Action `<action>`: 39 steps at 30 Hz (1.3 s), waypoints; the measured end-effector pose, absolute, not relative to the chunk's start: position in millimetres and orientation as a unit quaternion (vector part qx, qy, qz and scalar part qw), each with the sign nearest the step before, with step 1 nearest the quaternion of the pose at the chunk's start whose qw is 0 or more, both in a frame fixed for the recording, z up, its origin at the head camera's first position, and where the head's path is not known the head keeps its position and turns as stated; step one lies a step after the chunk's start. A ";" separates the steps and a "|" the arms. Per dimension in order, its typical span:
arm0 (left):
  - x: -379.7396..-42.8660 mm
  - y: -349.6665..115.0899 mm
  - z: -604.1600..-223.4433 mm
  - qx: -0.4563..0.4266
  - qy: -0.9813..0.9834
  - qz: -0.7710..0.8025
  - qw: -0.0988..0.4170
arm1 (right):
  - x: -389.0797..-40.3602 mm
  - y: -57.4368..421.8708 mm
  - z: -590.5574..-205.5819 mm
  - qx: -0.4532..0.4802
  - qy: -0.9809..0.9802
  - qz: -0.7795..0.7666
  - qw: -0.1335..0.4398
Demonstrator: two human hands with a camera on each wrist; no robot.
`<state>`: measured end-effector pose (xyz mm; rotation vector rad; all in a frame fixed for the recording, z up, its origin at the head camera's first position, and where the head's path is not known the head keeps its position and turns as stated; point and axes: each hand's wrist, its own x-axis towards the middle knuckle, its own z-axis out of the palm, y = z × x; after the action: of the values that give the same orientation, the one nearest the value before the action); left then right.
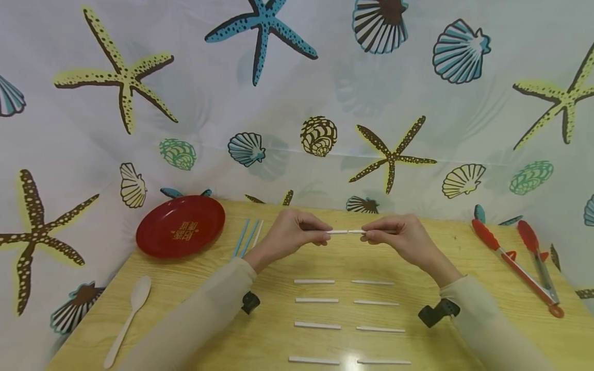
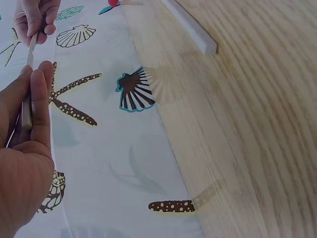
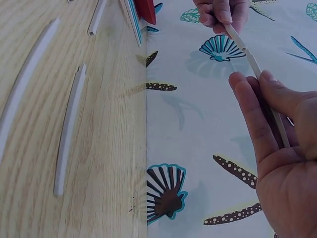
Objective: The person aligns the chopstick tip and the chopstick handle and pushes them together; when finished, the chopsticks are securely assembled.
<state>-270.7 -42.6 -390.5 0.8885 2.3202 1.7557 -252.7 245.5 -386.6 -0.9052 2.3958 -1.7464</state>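
Beige sleeves lie nearest us in the head view, reaching across the wooden table. Beyond them, the left hand pinches a white stick; at its three o'clock, the right hand pinches a stick with a narrower tip. We see both lined up end to end, though whether they touch we cannot tell. From that meeting point, eight loose sticks lie in two columns towards six o'clock, a red plate and blue sticks at nine, a spoon between eight and nine, red tongs just past three.

From the left wrist, we find the left hand between eight and nine, thumb and fingers gripping its stick, the right hand at ten.

From the right wrist, we see the right hand at three, its stick held between thumb and fingers, the left hand at one, loose sticks at nine and ten.
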 end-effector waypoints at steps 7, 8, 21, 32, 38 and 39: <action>-268.9 -41.6 -388.6 0.305 0.772 0.556 0.036 | -253.6 245.4 -389.5 -0.297 0.764 -0.573 0.027; -268.8 -41.4 -388.4 0.310 0.775 0.550 0.032 | -253.6 245.3 -389.7 -0.297 0.763 -0.574 0.027; -266.7 -39.7 -384.9 0.326 0.788 0.523 0.011 | -248.0 241.2 -386.5 -0.292 0.769 -0.568 0.002; -263.3 -32.2 -387.1 0.326 0.759 0.564 -0.014 | -244.9 231.9 -386.0 -0.302 0.751 -0.585 -0.056; -262.9 -31.4 -386.9 0.324 0.759 0.564 -0.019 | -241.7 226.7 -384.9 -0.294 0.750 -0.588 -0.071; -262.9 -31.3 -387.2 0.324 0.759 0.565 -0.019 | -240.8 226.4 -384.8 -0.291 0.751 -0.588 -0.073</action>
<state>-262.9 -31.3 -387.2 1.0318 2.4124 1.7959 -240.8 226.4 -384.8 -0.9587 2.4757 -1.9382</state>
